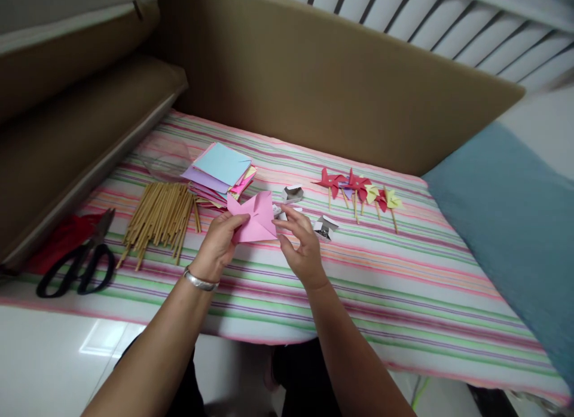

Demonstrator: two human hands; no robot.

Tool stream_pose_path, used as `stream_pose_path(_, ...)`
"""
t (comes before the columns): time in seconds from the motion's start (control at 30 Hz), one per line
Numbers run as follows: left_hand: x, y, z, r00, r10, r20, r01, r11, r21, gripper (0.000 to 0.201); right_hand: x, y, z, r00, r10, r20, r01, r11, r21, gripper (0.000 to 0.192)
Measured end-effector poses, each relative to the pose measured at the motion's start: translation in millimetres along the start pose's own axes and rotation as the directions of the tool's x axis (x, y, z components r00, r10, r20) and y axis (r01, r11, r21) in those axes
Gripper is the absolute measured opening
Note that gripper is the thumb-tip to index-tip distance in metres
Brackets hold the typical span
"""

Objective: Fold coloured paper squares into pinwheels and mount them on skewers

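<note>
Two bare hands meet over a striped cloth that covers the worktop (403, 297), and between them sits a pink paper square (254, 218), partly folded so that its corners turn inward. The left hand (218, 244) has its grip closed on the lower left edge of the pink paper, thumb on top and fingers beneath, with a silver bangle (200, 280) around that wrist. The right hand (301, 244) pinches the paper's right edge between thumb and forefinger, its grip likewise clamped on the sheet, while the other fingers curl loosely below. The paper is lifted just above the cloth, near the middle of the worktop. Just behind it lies a stack of coloured paper sheets (220, 173), a light blue one on top. To the left of the stack rests a bundle of thin wooden sticks (159, 218), and further left a pair of black-handled scissors (81, 262) lies beside something red (58, 240). Near the right hand are two small silvery objects (293, 193), too small to identify. Further right, a row of finished pinwheels (359, 189) in red and yellow lies on the cloth, each on a stick. A blue cushion (506, 225) borders the worktop on the right.
</note>
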State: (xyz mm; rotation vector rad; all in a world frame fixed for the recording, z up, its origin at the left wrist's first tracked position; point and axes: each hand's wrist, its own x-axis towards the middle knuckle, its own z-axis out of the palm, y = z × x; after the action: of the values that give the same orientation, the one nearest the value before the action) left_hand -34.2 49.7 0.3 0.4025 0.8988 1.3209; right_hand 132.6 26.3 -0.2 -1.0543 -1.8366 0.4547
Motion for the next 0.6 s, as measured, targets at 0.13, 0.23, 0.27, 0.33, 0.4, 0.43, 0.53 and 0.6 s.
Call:
stream_pose_path(0.13, -2.4, 1.5, 2.1, 1.0, -0.02, 0.014, 0.02, 1.0, 0.016, 0.015, 3.5, 1.7, -5.2, 0.996, -0.07, 0.06, 0.073, 0.996, -0.05, 0.022)
stream_pose_path(0.23, -5.0, 0.4, 2.8, 0.999, -0.032, 0.036, 0.03, 0.998, 0.048, 0.014, 4.7, 3.1, -7.5, 0.988, -0.112, 0.103, 0.119, 0.991, -0.065, 0.015)
stream_pose_path(0.27, -5.6, -0.1, 2.8, 0.998, -0.038, 0.049, 0.035, 0.998, 0.061, 0.013, 4.8, 3.3, -8.0, 0.986, -0.115, 0.117, 0.123, 0.99, -0.067, 0.013)
stream_pose_path(0.33, -6.3, -1.1, 2.7, 0.996, -0.055, 0.069, 0.049, 0.995, 0.089, 0.013, 5.0, 3.0, -8.7, 0.984, -0.103, 0.142, 0.113, 0.991, -0.066, 0.011)
stream_pose_path(0.4, -6.4, -1.8, 2.7, 0.994, -0.07, 0.088, 0.059, 0.991, 0.122, 0.013, 5.1, 1.6, -9.1, 0.984, -0.071, 0.163, 0.081, 0.995, -0.053, 0.009)
stream_pose_path(0.43, -6.3, -2.2, 2.7, 0.993, -0.073, 0.095, 0.059, 0.989, 0.138, 0.013, 5.1, 0.7, -9.0, 0.984, -0.052, 0.171, 0.059, 0.997, -0.041, 0.009)
stream_pose_path(0.53, -6.1, -4.1, 3.1, 0.991, -0.063, 0.116, 0.042, 0.984, 0.174, 0.011, 5.0, -1.5, -6.4, 0.985, 0.017, 0.174, -0.016, 1.0, -0.006, 0.007)
stream_pose_path(0.6, -6.5, -6.2, 3.8, 0.99, -0.05, 0.129, 0.026, 0.982, 0.187, 0.011, 4.9, -2.1, -2.6, 0.987, 0.065, 0.146, -0.066, 0.998, 0.005, 0.006)
